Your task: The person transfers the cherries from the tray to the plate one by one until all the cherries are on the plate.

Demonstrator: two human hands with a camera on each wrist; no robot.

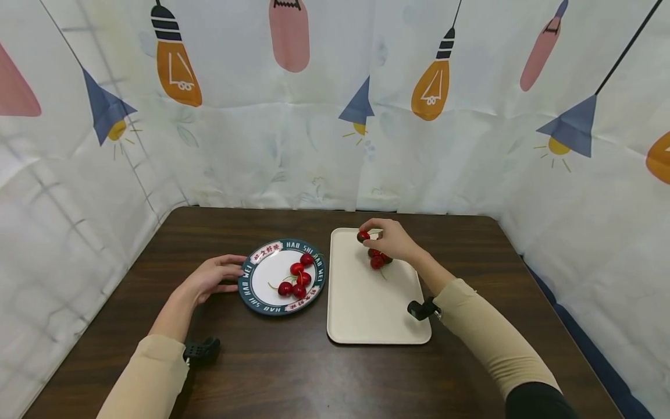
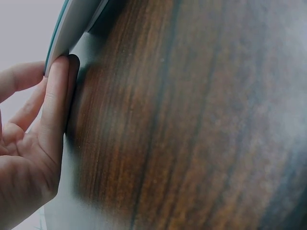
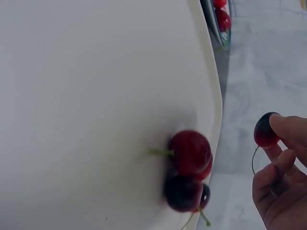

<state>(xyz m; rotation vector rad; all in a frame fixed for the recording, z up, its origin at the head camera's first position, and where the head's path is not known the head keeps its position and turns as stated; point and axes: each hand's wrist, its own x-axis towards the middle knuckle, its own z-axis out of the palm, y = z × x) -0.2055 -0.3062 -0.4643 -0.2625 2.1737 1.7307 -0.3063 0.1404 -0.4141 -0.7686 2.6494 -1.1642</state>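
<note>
Just right of frame centre, the right hand [image 1: 394, 240] pinches a dark cherry [image 1: 363, 236] between thumb and fingertips, above the cream tray [image 1: 366, 308], beside several loose cherries [image 1: 377, 260]. Left of centre, the left hand [image 1: 211, 279] rests relaxed fingers [image 2: 57, 96] against the plate's rim [image 1: 246, 273].

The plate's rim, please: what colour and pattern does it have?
The plate has a dark teal rim with white lettering and white panels of red characters, clearest in the head view.
</note>
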